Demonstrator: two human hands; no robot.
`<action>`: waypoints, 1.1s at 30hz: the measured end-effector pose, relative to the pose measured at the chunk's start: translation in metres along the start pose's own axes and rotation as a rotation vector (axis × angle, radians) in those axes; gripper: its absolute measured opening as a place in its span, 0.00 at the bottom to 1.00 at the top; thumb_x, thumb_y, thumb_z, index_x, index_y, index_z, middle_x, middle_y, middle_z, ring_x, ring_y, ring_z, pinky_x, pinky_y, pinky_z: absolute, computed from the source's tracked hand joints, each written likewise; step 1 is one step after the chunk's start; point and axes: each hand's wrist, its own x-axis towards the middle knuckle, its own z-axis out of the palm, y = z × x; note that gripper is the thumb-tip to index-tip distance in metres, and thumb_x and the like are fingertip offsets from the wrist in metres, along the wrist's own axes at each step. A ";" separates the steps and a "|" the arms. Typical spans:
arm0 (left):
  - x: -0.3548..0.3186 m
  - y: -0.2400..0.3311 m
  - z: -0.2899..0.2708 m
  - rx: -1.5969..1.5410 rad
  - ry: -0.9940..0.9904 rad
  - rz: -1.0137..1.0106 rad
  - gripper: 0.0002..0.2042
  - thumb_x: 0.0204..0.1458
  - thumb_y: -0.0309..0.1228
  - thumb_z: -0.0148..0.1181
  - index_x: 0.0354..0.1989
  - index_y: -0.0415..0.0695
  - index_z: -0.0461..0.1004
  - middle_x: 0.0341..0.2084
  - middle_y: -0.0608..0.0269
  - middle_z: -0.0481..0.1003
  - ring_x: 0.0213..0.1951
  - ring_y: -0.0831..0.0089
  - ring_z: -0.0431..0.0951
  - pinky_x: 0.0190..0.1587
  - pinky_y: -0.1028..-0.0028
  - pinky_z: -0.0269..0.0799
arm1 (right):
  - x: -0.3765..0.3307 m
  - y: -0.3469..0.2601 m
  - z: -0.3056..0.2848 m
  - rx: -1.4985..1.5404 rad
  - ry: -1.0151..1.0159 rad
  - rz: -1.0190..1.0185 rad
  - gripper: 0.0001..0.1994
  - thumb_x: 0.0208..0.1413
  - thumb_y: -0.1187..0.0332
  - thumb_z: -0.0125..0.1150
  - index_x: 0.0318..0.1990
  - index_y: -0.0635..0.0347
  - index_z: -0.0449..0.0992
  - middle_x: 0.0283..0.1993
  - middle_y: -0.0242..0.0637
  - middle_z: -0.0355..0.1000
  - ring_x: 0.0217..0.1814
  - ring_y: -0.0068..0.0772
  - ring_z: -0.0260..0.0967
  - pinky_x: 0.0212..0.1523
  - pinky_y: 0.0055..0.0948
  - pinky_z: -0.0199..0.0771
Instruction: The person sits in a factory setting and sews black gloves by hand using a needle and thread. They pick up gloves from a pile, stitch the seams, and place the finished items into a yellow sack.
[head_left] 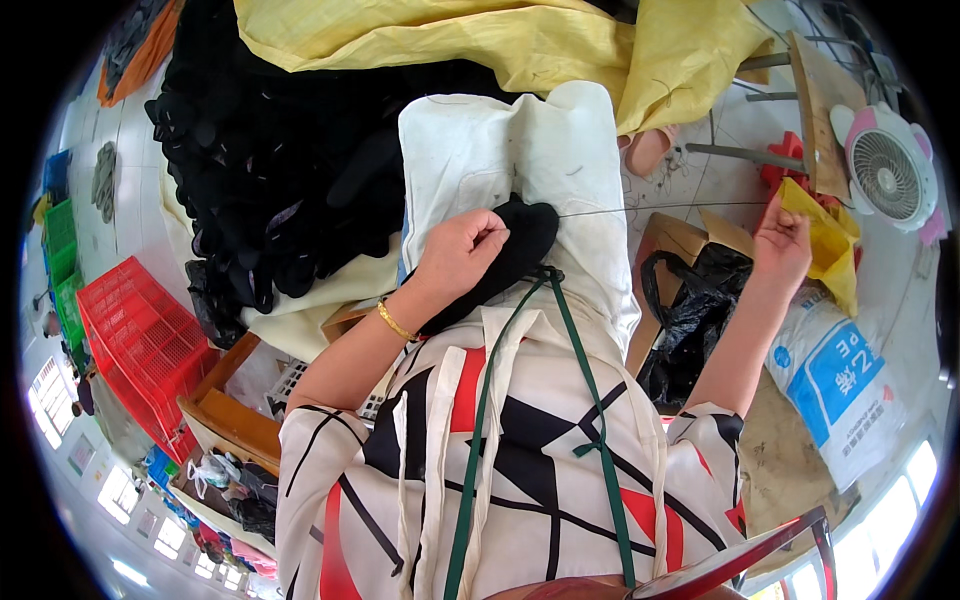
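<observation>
Spread over the lap in white cloth (500, 135), bearing a round-ended black fabric piece (530, 232) toward its left edge, underlaid by pale tiled floor (690, 182), supporting pink slippers (652, 152) and an open brown cardboard box (672, 237) off the cloth's right edge

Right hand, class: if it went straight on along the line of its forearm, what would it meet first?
Probably the yellow sheet, which shows right beside and beyond the right hand. Depth is unclear, though: the hand may be nearer the camera and pass above it.
</observation>
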 end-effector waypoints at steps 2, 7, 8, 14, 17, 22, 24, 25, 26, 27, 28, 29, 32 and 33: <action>0.000 0.000 0.000 0.017 -0.014 -0.010 0.05 0.55 0.28 0.60 0.34 0.39 0.74 0.23 0.57 0.75 0.23 0.68 0.73 0.28 0.71 0.68 | 0.016 -0.008 -0.017 -0.005 0.005 -0.092 0.10 0.67 0.70 0.48 0.33 0.65 0.66 0.27 0.35 0.65 0.29 0.31 0.63 0.64 0.50 0.70; -0.001 0.013 -0.001 0.195 0.033 0.135 0.03 0.53 0.27 0.59 0.32 0.41 0.74 0.24 0.56 0.76 0.26 0.59 0.76 0.28 0.66 0.69 | 0.026 0.005 -0.037 -0.056 0.049 -0.122 0.10 0.67 0.70 0.48 0.32 0.65 0.65 0.27 0.35 0.65 0.30 0.31 0.63 0.64 0.52 0.70; -0.001 0.017 -0.001 0.262 0.059 0.181 0.03 0.53 0.28 0.59 0.32 0.42 0.75 0.25 0.56 0.76 0.27 0.58 0.76 0.28 0.65 0.70 | 0.027 0.005 -0.039 -0.064 0.035 -0.135 0.10 0.67 0.70 0.48 0.32 0.65 0.65 0.27 0.35 0.65 0.30 0.31 0.63 0.64 0.53 0.70; 0.009 0.005 0.005 0.539 0.104 0.405 0.06 0.53 0.34 0.57 0.27 0.46 0.73 0.22 0.56 0.75 0.28 0.55 0.77 0.28 0.61 0.72 | 0.029 -0.026 -0.018 -0.020 -0.134 -0.098 0.09 0.65 0.71 0.53 0.32 0.64 0.66 0.26 0.34 0.65 0.29 0.31 0.62 0.63 0.53 0.68; 0.009 0.003 -0.003 0.737 0.013 0.400 0.08 0.50 0.34 0.55 0.23 0.46 0.73 0.19 0.55 0.74 0.26 0.54 0.78 0.27 0.58 0.73 | 0.030 -0.055 0.004 -0.056 -0.190 -0.154 0.06 0.61 0.74 0.55 0.42 0.67 0.71 0.32 0.35 0.71 0.29 0.31 0.62 0.63 0.46 0.66; 0.020 0.008 -0.002 0.774 0.003 0.413 0.08 0.48 0.34 0.55 0.20 0.46 0.74 0.18 0.56 0.75 0.24 0.56 0.79 0.25 0.58 0.73 | 0.010 -0.095 0.047 -0.139 -0.514 -0.173 0.09 0.66 0.69 0.53 0.46 0.67 0.69 0.29 0.25 0.54 0.29 0.18 0.53 0.53 0.28 0.71; 0.018 0.016 -0.004 0.820 -0.060 0.390 0.08 0.50 0.32 0.53 0.23 0.45 0.75 0.22 0.56 0.77 0.27 0.54 0.80 0.29 0.56 0.74 | -0.007 -0.094 0.079 -0.217 -0.512 -0.223 0.07 0.67 0.69 0.52 0.42 0.64 0.68 0.28 0.26 0.54 0.29 0.19 0.54 0.52 0.30 0.73; 0.017 0.010 -0.003 0.817 -0.032 0.428 0.08 0.49 0.32 0.54 0.23 0.45 0.76 0.24 0.57 0.76 0.31 0.56 0.79 0.30 0.58 0.75 | -0.006 -0.092 0.086 -0.238 -0.512 -0.228 0.06 0.67 0.69 0.52 0.41 0.63 0.68 0.28 0.26 0.54 0.28 0.19 0.54 0.52 0.31 0.74; 0.016 0.010 -0.002 0.809 -0.011 0.468 0.07 0.49 0.31 0.54 0.23 0.45 0.76 0.26 0.59 0.76 0.34 0.58 0.79 0.32 0.60 0.75 | -0.005 -0.092 0.093 -0.266 -0.506 -0.236 0.06 0.67 0.69 0.52 0.40 0.63 0.68 0.28 0.26 0.55 0.28 0.19 0.54 0.52 0.31 0.74; 0.015 0.010 -0.002 0.799 0.005 0.512 0.07 0.48 0.31 0.55 0.23 0.45 0.75 0.27 0.60 0.74 0.35 0.60 0.77 0.33 0.62 0.75 | 0.001 -0.094 0.098 -0.290 -0.468 -0.251 0.06 0.67 0.70 0.52 0.39 0.62 0.69 0.27 0.27 0.57 0.28 0.21 0.56 0.52 0.34 0.76; 0.014 0.012 -0.002 0.791 0.017 0.557 0.06 0.48 0.31 0.55 0.23 0.45 0.75 0.28 0.60 0.73 0.36 0.61 0.76 0.34 0.64 0.74 | 0.008 -0.097 0.102 -0.301 -0.481 -0.288 0.06 0.67 0.70 0.52 0.39 0.62 0.69 0.27 0.28 0.58 0.28 0.21 0.56 0.52 0.35 0.76; 0.011 0.013 -0.002 0.780 0.029 0.602 0.05 0.47 0.30 0.55 0.23 0.45 0.75 0.29 0.61 0.71 0.37 0.63 0.74 0.35 0.66 0.74 | 0.015 -0.102 0.107 -0.315 -0.494 -0.325 0.06 0.67 0.70 0.51 0.38 0.62 0.69 0.27 0.28 0.58 0.28 0.21 0.56 0.53 0.35 0.76; 0.004 0.013 0.002 0.824 -0.023 0.523 0.05 0.47 0.30 0.56 0.24 0.45 0.76 0.31 0.62 0.70 0.40 0.64 0.72 0.37 0.67 0.74 | 0.034 -0.147 0.125 -0.376 -0.348 -0.477 0.06 0.65 0.72 0.51 0.37 0.65 0.71 0.29 0.32 0.63 0.36 0.28 0.65 0.57 0.37 0.74; 0.004 0.014 0.001 0.812 -0.031 0.506 0.05 0.48 0.30 0.55 0.24 0.45 0.76 0.31 0.62 0.71 0.40 0.64 0.73 0.37 0.67 0.74 | 0.028 -0.162 0.138 -0.396 -0.247 -0.574 0.07 0.64 0.72 0.52 0.37 0.67 0.72 0.31 0.33 0.65 0.40 0.32 0.69 0.57 0.37 0.72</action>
